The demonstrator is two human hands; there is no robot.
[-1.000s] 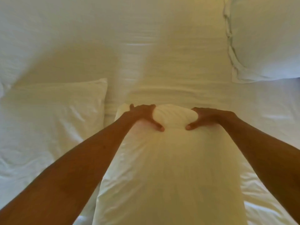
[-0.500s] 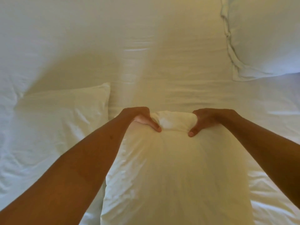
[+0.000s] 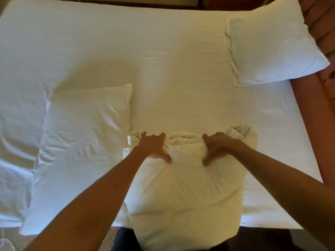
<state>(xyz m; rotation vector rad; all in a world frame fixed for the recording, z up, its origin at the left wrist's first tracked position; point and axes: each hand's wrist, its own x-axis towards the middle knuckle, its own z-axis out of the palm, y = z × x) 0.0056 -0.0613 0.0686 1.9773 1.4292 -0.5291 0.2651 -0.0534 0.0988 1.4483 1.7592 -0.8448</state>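
Left hand (image 3: 155,147) and right hand (image 3: 215,148) now bunch pillow (image 3: 181,196) end tighter.

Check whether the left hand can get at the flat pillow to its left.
Likely yes: the flat pillow lies close beside the left hand, nothing between them. But its grip is on the bunched pillow, so it must let go first.

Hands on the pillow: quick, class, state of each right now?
Left hand: closed, gripping the pillow at its far end.
Right hand: closed, gripping the same pillow.

Warm dim light, wide-angle edge warp
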